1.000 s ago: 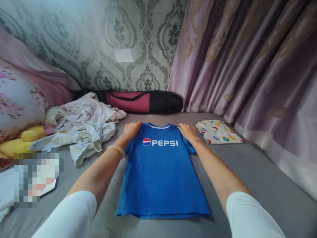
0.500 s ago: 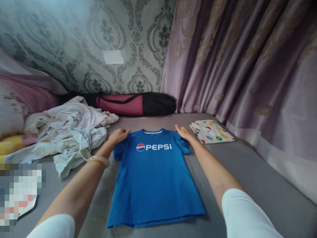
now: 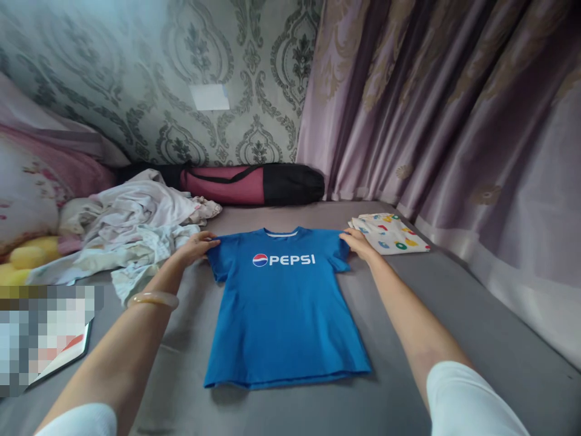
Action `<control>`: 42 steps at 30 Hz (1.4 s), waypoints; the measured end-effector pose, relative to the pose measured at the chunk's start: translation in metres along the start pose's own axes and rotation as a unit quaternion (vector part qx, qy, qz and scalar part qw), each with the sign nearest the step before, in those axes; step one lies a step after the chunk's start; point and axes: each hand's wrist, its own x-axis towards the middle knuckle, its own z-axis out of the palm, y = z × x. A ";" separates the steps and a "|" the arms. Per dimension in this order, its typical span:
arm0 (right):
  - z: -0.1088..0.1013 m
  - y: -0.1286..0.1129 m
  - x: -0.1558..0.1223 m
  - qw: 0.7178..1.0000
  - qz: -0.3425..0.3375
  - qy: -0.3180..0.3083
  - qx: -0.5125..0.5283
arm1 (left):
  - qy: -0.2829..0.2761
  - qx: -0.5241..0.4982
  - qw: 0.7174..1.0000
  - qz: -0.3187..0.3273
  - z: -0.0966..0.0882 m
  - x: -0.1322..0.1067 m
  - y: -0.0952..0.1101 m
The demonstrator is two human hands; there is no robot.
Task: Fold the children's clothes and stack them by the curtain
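A blue T-shirt [image 3: 288, 315] with a PEPSI print lies spread face up on the grey sheet [image 3: 385, 393], its collar away from me. My left hand [image 3: 200, 245] pinches the edge of its left-side sleeve near the shoulder. On the other side, my right hand [image 3: 357, 241] has its fingers closed on the opposite sleeve's outer top edge. Both sleeves are stretched outward. A pale bangle [image 3: 153, 300] circles my left wrist.
Crumpled light clothes [image 3: 136, 209] are heaped at the left beside a yellow plush item [image 3: 34, 254]. A folded patterned cloth [image 3: 390, 235] lies right of my right hand. Along the wall rests a long maroon and black bag [image 3: 245, 184]. A curtain [image 3: 390, 103] hangs at the right.
Both hands have moved apart, from beside the shoulders to the sleeves' outer edges. The sleeves are now spread wider, and the shirt's hem lies a little farther from me.
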 end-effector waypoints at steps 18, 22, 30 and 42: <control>0.000 0.004 -0.024 0.989 0.084 0.063 -0.102 | 0.063 -0.055 0.995 -0.054 0.015 -0.017 -0.012; -0.006 0.009 -0.035 0.994 0.091 0.032 -0.042 | 0.066 -0.065 0.995 -0.047 0.010 -0.037 -0.010; -0.022 0.012 -0.124 0.998 -0.025 -0.037 0.038 | -0.122 0.046 0.991 -0.010 -0.008 -0.144 0.006; -0.026 -0.002 -0.256 0.987 -0.027 -0.120 -0.106 | -0.028 -0.012 0.997 -0.076 0.041 -0.256 -0.018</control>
